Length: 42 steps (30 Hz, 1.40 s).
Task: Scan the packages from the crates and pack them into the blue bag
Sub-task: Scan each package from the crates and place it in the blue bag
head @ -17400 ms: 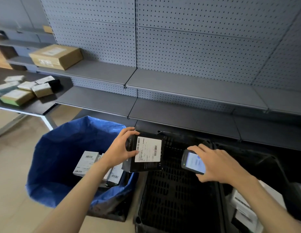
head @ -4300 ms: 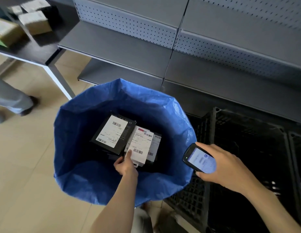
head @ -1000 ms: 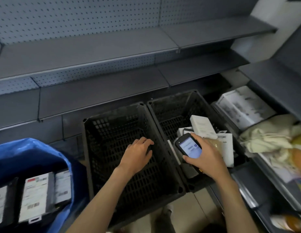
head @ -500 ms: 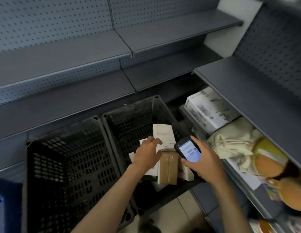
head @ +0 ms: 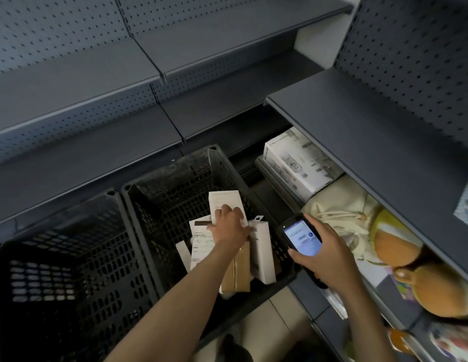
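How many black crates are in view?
2. The left crate sits at lower left; the right crate, beside it, holds the packages. Others may be out of view.

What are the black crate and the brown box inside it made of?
The black crate looks like hard matte plastic: moulded walls full of slots. The brown box looks like dull cardboard, apparently taped down its middle.

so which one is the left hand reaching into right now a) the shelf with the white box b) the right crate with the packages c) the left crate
B: the left hand lies on a white package inside the right crate, while the right hand holds the scanner beside that crate.
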Each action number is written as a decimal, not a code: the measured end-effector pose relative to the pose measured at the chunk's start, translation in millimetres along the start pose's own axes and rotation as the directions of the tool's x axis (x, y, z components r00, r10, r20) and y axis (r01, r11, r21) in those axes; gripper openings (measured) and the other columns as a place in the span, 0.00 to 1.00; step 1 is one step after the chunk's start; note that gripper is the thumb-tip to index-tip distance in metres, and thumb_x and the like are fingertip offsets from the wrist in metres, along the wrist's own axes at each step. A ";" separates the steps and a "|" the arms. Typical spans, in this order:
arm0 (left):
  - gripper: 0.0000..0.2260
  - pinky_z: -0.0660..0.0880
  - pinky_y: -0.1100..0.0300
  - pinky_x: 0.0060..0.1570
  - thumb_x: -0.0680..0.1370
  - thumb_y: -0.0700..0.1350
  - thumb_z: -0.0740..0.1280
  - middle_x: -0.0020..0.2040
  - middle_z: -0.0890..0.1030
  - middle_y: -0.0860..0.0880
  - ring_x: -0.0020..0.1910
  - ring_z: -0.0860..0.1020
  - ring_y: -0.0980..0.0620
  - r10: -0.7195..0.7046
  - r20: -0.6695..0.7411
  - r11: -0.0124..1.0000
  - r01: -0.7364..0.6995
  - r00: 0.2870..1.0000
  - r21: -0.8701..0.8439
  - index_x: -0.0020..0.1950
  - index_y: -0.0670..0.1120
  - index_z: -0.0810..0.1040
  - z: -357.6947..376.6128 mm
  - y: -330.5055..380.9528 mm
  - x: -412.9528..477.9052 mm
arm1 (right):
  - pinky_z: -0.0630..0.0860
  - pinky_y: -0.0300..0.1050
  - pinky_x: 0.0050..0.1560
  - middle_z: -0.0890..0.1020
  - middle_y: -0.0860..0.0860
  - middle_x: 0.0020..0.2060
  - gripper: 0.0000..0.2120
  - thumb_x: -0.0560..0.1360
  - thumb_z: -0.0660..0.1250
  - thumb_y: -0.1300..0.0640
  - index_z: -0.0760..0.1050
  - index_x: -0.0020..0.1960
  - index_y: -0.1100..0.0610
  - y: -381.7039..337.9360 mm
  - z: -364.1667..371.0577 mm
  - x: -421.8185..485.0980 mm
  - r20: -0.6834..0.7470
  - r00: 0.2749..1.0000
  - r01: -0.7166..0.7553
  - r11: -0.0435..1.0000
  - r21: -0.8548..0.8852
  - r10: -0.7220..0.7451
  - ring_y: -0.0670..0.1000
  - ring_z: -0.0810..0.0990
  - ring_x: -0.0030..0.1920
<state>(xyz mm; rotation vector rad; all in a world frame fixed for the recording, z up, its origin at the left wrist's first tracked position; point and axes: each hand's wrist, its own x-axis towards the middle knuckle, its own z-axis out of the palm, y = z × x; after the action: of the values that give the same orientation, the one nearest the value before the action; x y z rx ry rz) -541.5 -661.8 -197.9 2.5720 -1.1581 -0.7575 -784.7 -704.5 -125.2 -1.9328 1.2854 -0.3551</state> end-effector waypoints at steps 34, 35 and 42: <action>0.16 0.72 0.50 0.62 0.71 0.46 0.76 0.59 0.72 0.62 0.63 0.68 0.59 -0.131 -0.528 0.794 -0.230 0.839 -0.562 0.53 0.60 0.75 -125.8 -172.2 -95.8 | 0.71 0.40 0.62 0.70 0.38 0.67 0.44 0.69 0.81 0.45 0.63 0.80 0.44 -164.7 141.6 0.8 0.271 0.944 0.134 0.969 0.207 -0.188 0.40 0.68 0.65; 0.17 0.72 0.52 0.62 0.72 0.45 0.76 0.59 0.73 0.62 0.64 0.68 0.59 -0.145 -0.540 0.778 -0.241 0.829 -0.580 0.53 0.60 0.75 -131.4 -186.4 -104.7 | 0.71 0.41 0.63 0.70 0.37 0.66 0.45 0.69 0.81 0.44 0.62 0.80 0.43 -177.4 153.5 -2.3 0.280 0.940 0.141 0.969 0.201 -0.195 0.39 0.68 0.65; 0.17 0.71 0.64 0.62 0.72 0.43 0.78 0.60 0.75 0.59 0.67 0.70 0.57 -0.214 -0.565 0.667 -0.303 0.796 -0.680 0.54 0.58 0.77 -165.8 -284.1 -163.6 | 0.78 0.44 0.61 0.81 0.42 0.61 0.40 0.63 0.78 0.34 0.75 0.71 0.49 -256.7 247.0 -38.6 0.345 0.918 0.122 0.967 0.222 -0.195 0.44 0.80 0.61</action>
<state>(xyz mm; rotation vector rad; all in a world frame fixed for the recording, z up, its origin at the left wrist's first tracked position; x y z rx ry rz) -363.5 -352.4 -111.1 1.8117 -0.5137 -0.2333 -484.3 -511.5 -95.2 -1.8322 0.8225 -0.1824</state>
